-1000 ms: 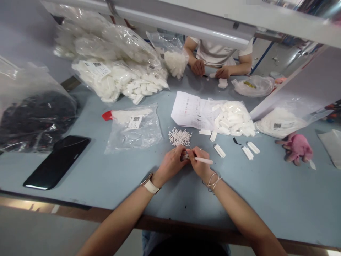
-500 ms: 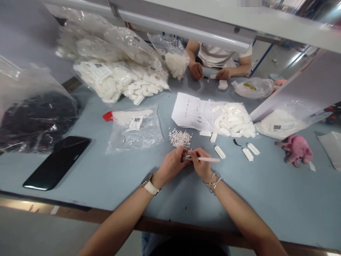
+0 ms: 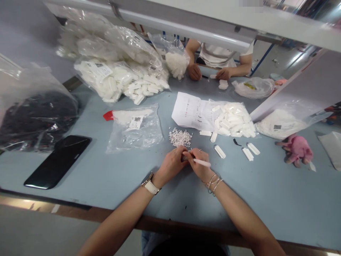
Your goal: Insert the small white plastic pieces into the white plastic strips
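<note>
Right hand point(image 3: 200, 163) pinches pale stick point(image 3: 202, 163), left hand point(image 3: 172, 163) curls closed around small part point(image 3: 184, 158), beyond front edge of worktop point(image 3: 112, 177)

The white pellets point(image 3: 180, 137) sit on a blue-grey surface point(image 3: 133, 167), a red tab point(image 3: 108, 115) to their left, pink plush toy point(image 3: 297, 149) right, pale-pink stick point(image 3: 203, 163) nearer.

Open tabletop point(image 3: 119, 174) left of hands point(image 3: 170, 164), pellets point(image 3: 180, 137) blocking ahead
</note>
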The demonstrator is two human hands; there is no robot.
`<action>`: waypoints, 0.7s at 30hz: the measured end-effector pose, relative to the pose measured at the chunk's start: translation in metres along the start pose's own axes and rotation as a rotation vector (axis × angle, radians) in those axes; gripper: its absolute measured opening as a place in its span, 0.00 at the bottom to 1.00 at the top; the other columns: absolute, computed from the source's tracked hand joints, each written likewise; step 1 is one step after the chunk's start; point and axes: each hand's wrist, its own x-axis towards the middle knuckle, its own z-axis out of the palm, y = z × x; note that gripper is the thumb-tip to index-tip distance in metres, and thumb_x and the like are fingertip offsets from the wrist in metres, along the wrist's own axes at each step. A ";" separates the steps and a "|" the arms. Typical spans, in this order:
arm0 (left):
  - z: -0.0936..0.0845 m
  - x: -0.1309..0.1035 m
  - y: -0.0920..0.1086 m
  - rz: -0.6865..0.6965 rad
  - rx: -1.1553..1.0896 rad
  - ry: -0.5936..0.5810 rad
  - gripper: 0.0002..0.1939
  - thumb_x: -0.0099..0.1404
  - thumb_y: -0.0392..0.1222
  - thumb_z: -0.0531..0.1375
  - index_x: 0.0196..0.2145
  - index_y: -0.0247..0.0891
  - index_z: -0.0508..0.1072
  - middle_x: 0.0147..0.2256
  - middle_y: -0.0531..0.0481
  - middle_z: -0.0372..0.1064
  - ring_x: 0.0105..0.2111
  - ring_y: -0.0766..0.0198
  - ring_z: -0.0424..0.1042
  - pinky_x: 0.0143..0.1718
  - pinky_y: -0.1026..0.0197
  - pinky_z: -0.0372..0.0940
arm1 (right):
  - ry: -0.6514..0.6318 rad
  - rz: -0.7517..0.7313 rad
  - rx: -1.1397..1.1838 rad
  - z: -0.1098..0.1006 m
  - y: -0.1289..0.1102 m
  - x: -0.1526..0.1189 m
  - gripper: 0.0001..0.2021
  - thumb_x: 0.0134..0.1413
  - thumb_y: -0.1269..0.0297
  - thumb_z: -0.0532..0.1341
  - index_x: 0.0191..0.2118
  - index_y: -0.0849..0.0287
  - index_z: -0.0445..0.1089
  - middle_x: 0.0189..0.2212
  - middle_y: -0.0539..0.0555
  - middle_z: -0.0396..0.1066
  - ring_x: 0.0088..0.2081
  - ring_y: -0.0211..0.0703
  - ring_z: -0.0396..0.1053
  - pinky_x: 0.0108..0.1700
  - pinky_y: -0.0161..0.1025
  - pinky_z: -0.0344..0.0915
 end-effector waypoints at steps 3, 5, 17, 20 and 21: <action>0.000 0.000 0.000 -0.006 0.001 -0.009 0.09 0.57 0.34 0.60 0.35 0.39 0.62 0.31 0.50 0.69 0.29 0.61 0.70 0.29 0.62 0.62 | -0.026 -0.043 0.005 0.000 -0.001 0.000 0.24 0.64 0.50 0.45 0.22 0.56 0.62 0.18 0.50 0.66 0.22 0.36 0.64 0.27 0.34 0.57; 0.001 0.000 0.000 -0.007 0.008 -0.011 0.09 0.57 0.34 0.59 0.35 0.39 0.63 0.31 0.50 0.69 0.30 0.61 0.70 0.30 0.61 0.63 | -0.025 -0.043 0.027 0.000 0.000 0.000 0.23 0.64 0.51 0.46 0.22 0.57 0.62 0.18 0.50 0.66 0.22 0.36 0.64 0.27 0.34 0.56; -0.001 -0.001 -0.001 0.030 -0.025 -0.023 0.14 0.55 0.36 0.62 0.37 0.39 0.61 0.31 0.52 0.70 0.31 0.60 0.71 0.29 0.61 0.65 | 0.222 0.279 0.185 0.000 0.012 -0.007 0.22 0.63 0.52 0.48 0.20 0.57 0.59 0.15 0.48 0.62 0.19 0.35 0.60 0.23 0.33 0.56; 0.000 -0.001 -0.002 0.034 -0.019 -0.018 0.14 0.54 0.35 0.63 0.36 0.39 0.61 0.31 0.52 0.70 0.31 0.60 0.71 0.29 0.61 0.65 | 0.183 0.283 0.186 0.000 0.013 -0.007 0.22 0.62 0.52 0.48 0.20 0.57 0.58 0.15 0.48 0.62 0.18 0.34 0.59 0.23 0.33 0.55; 0.000 -0.001 -0.002 0.036 -0.017 -0.016 0.15 0.54 0.35 0.63 0.36 0.39 0.62 0.31 0.52 0.70 0.31 0.60 0.71 0.29 0.61 0.65 | 0.168 0.280 0.183 0.001 0.013 -0.007 0.22 0.62 0.52 0.48 0.20 0.57 0.58 0.15 0.48 0.62 0.19 0.34 0.59 0.23 0.33 0.55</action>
